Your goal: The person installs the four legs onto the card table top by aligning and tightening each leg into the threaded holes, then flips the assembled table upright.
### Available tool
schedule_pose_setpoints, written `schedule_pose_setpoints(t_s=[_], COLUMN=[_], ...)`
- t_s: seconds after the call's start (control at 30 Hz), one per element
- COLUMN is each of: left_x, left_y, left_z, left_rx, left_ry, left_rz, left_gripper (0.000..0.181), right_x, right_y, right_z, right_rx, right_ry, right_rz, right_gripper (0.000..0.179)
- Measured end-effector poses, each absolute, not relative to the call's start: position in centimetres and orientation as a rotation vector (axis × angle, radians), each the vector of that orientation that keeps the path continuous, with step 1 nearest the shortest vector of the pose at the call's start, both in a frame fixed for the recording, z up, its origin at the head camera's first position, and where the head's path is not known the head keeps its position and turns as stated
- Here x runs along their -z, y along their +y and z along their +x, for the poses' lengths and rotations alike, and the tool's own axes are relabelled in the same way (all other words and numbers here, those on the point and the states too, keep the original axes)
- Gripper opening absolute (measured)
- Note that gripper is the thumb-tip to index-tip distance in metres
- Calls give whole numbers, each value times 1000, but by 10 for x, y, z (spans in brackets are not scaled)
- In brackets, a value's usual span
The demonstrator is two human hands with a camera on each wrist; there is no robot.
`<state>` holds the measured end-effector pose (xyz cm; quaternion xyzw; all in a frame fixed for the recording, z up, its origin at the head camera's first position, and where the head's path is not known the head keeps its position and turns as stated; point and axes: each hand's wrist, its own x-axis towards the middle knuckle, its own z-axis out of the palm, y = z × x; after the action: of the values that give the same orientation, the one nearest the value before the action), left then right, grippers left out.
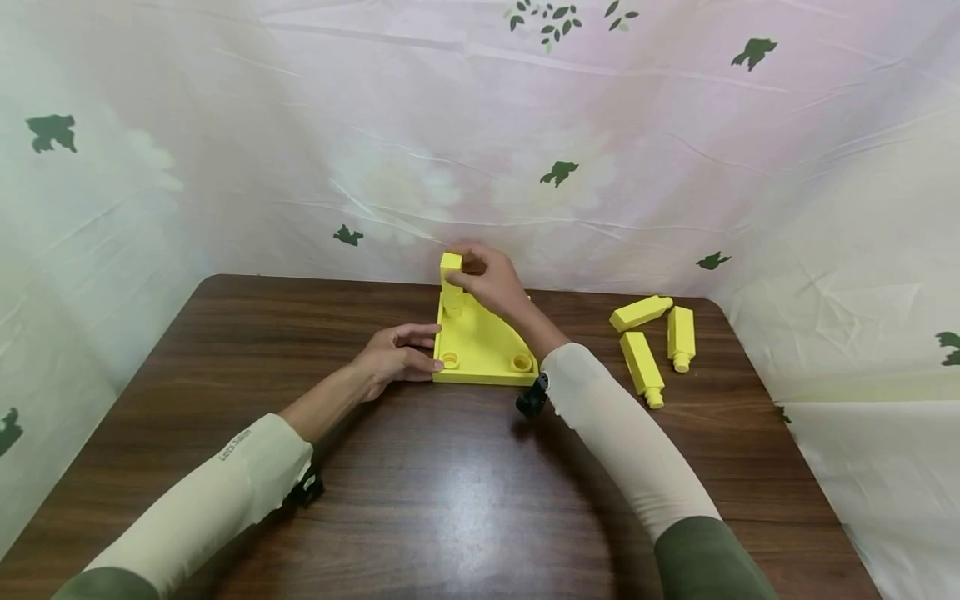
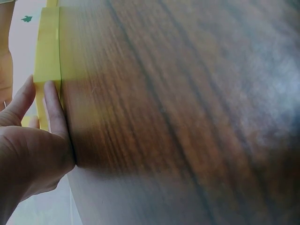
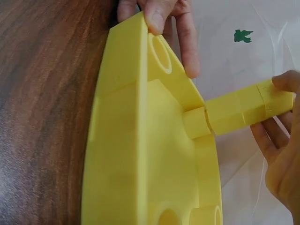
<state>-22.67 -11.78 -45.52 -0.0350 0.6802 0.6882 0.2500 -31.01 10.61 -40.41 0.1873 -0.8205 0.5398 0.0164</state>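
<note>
A yellow plastic base [image 1: 483,340] with a raised rim and round sockets lies on the wooden table, its open side up. The left hand [image 1: 390,360] holds its front left corner; in the right wrist view the thumb [image 3: 158,21] presses the rim while other fingers lie along the outer wall. At the back left socket, the right hand [image 1: 491,279] pinches the upper end of a square yellow leg [image 3: 248,107]. The leg stands upright there, its lower end at the socket; how deep it sits I cannot tell. In the left wrist view, fingers [image 2: 55,110] touch the base's side wall.
Three more yellow legs with round, knobbed ends lie on the right of the table: one leg [image 1: 640,313] at the back, another [image 1: 681,333] beside it, a third [image 1: 641,367] nearer. A patterned cloth [image 1: 420,167] hangs close behind the table's back edge.
</note>
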Motion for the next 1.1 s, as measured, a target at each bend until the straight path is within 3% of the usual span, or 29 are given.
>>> schedule_pose_setpoints(t_s=[0.23, 0.47, 1.1], left_x=[455, 455, 456], left_y=[-119, -119, -119], left_z=[-226, -226, -227], left_rx=[-1871, -1871, -1866], left_ry=[1853, 1856, 1866], left_rz=[-90, -91, -75], left_gripper=[77, 77, 77], right_x=[410, 410, 409], right_y=[104, 102, 107], right_z=[-312, -311, -310], right_rx=[-1634, -1685, -1568], right_ry=[-2557, -2531, -2574], right_rz=[648, 576, 614], right_gripper=[62, 49, 53])
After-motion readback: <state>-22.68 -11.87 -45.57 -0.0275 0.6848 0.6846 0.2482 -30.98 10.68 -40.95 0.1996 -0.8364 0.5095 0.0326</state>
